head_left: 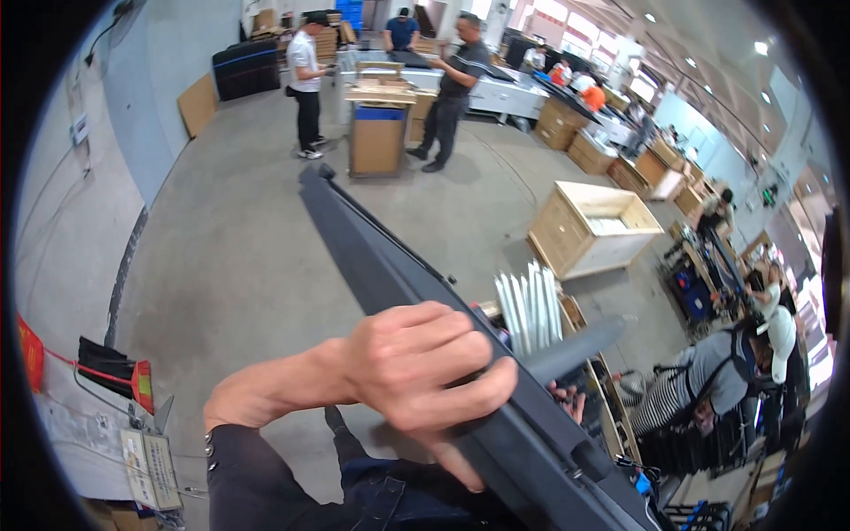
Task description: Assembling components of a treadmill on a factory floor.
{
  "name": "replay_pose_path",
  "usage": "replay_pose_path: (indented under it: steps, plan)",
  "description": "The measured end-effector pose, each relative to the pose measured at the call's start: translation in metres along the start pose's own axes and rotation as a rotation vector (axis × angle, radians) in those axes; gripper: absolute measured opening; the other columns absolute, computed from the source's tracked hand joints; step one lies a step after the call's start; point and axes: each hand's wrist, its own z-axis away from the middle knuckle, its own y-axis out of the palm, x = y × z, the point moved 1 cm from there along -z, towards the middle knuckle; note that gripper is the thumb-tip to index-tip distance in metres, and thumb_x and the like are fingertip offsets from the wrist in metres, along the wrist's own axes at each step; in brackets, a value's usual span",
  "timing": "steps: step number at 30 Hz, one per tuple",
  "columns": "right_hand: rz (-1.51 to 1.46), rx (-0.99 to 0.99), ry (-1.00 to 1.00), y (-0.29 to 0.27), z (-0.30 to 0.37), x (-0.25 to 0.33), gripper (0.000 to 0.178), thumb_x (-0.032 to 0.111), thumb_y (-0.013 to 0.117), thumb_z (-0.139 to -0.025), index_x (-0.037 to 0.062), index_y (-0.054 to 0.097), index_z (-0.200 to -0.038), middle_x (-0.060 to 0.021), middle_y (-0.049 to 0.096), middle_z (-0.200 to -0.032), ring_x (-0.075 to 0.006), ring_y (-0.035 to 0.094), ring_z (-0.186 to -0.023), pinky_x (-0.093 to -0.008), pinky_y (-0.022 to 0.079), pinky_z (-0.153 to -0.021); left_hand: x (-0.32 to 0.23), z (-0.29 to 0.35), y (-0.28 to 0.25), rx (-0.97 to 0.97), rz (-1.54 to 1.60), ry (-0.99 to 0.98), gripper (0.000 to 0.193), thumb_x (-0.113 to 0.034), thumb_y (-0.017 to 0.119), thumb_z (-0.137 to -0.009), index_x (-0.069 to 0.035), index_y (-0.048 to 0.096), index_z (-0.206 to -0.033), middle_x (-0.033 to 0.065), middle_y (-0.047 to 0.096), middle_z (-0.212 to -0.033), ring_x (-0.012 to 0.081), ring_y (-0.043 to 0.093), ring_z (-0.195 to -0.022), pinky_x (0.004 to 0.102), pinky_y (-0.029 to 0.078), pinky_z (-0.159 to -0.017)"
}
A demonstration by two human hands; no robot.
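A long dark grey beam (381,257), flat-faced with a thin black strip along one edge, slants from the middle of the head view down to the lower right. My left hand (425,367) is closed around it, fingers over the top and thumb at the near side. At the beam's far-right edge, curled fingers of my right hand (569,401) show; the beam hides the rest of that hand. A rounded grey piece (584,347), blurred, sticks out to the right beyond the beam. My legs are partly visible below.
Silvery tubes (529,305) stand bundled beyond the beam, near an open wooden crate (567,232). To the right, a person in a white cap (708,376) bends over. Two people stand by a cardboard-sided bench (378,142) ahead. A broom (111,367) leans near the left wall.
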Motion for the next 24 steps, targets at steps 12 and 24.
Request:
replay_pose_path:
  steps: [12,24]
  plan:
    - [0.479,-0.098,-0.023,0.094,-0.272,-0.263,0.051,0.051,0.047,-0.105,0.0094,0.065,-0.129,-0.0172,0.067,-0.115,-0.0347,0.051,-0.131,-0.0526,0.043,-0.109,0.242,0.137,-0.1,0.217,0.399,-0.556,0.096,-0.087,0.055,-0.078,-0.006,0.057,-0.129,0.0119,0.064,-0.1,0.0288,0.065,-0.086,0.0378,0.05,-0.072]
    - [0.877,-0.305,-0.203,0.044,-0.645,-0.168,0.053,0.049,0.051,-0.104,0.0048,0.062,-0.13,-0.0181,0.066,-0.118,-0.0333,0.056,-0.123,-0.0475,0.048,-0.104,0.576,0.38,-0.001,0.015,0.521,-1.651,0.05,-0.051,0.057,-0.098,-0.004,0.07,-0.086,0.0086,0.067,-0.077,0.0183,0.061,-0.074,0.0335,0.046,-0.069]
